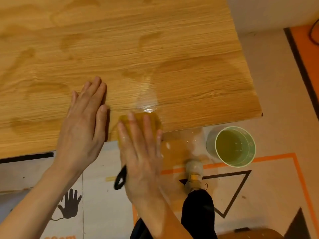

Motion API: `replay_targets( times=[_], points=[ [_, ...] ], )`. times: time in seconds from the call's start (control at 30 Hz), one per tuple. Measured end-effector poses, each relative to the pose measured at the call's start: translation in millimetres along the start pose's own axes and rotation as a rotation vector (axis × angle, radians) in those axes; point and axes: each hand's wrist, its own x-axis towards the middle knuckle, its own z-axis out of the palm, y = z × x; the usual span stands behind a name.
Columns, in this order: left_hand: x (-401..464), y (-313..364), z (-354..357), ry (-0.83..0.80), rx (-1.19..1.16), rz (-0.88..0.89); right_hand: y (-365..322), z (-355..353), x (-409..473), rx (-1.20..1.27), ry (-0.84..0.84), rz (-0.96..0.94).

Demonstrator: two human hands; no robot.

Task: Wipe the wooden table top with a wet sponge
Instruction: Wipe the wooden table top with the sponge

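The right hand (141, 152) is making its grip flat, fingers spread and pressing down on the yellow rectangular wet sponge (151, 119) at the near edge of the wooden worktop (155, 57), while the left hand (84, 121) is lying open and flat just beside it, bracing. Dark damp patches and a glossy wet streak are showing ahead of the sponge, so wiping is seemingly well underway. The next stroke is probably calling for steady pressure toward drier wood, or a dip into the green cup of water (234, 147) on the floor.

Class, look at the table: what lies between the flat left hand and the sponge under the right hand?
Only bare wooden table top, a narrow strip in the head view, separates the left hand from the sponge under the right hand.
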Motion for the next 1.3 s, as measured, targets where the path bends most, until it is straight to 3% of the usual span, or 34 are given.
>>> replay_targets(
  times=[0.07, 0.13, 0.2, 0.27, 0.33, 0.4, 0.47, 0.57, 0.63, 0.7, 0.77, 0.93, 1.03, 1.1, 1.2, 1.23, 1.3],
  points=[
    [-1.5, -1.8, 2.1, 0.001, -0.008, 0.001, 12.3, -8.2, -0.3, -0.148, -0.057, -0.167],
    [-2.0, -1.7, 3.5, -0.003, -0.005, 0.004, 48.8, -27.0, 2.0, -0.250, 0.003, -0.248],
    [-3.3, -3.6, 5.1, 0.019, -0.007, 0.013, 87.4, -52.2, 3.2, -0.095, 0.212, -0.109],
    [-2.1, -5.7, 5.5, 0.053, -0.034, 0.017, 98.7, -73.5, 9.2, 0.059, 0.276, 0.130],
    [-2.5, -6.4, 5.7, 0.078, -0.062, 0.023, 69.9, -73.0, 15.2, -0.085, 0.211, 0.275],
    [-2.4, -5.9, 4.3, 0.084, -0.109, 0.024, 19.3, -48.1, 17.3, -0.260, -0.002, 0.151],
    [-1.5, -7.0, 1.6, 0.070, -0.159, 0.006, -25.9, -18.7, 17.4, -0.270, -0.198, -0.033],
    [0.0, -20.9, -9.8, 0.042, -0.154, -0.049, -11.1, -27.1, 26.0, -0.300, -0.332, -0.167],
    [-1.3, -39.3, -20.8, 0.050, -0.081, -0.065, 30.8, -60.2, 23.9, -0.319, -0.298, -0.058],
    [-4.6, -59.2, -30.6, 0.066, -0.022, -0.103, 58.7, -89.5, 22.8, -0.285, -0.145, 0.231],
    [-6.5, -72.7, -33.6, 0.074, -0.003, -0.132, 45.3, -86.3, 28.8, -0.257, -0.058, 0.379],
    [-6.3, -77.4, -29.8, 0.069, -0.027, -0.122, -55.6, 3.4, 42.6, -0.257, -0.276, 0.010],
    [-9.4, -74.6, -28.1, 0.097, -0.067, -0.114, -34.4, -7.2, 54.7, -0.289, -0.308, -0.184],
    [-11.9, -72.6, -25.9, 0.124, -0.075, -0.093, 15.8, -43.2, 58.6, -0.262, -0.269, -0.065],
    [-12.2, -72.7, -25.0, 0.114, -0.062, -0.117, 48.6, -76.6, 71.2, -0.265, -0.087, 0.337],
    [-11.1, -73.5, -25.8, 0.104, -0.055, -0.126, 36.8, -64.6, 75.4, -0.317, -0.054, 0.373],
    [-9.4, -74.1, -27.8, 0.091, -0.055, -0.135, -6.8, -20.5, 82.3, -0.358, -0.108, 0.243]
  ],
)
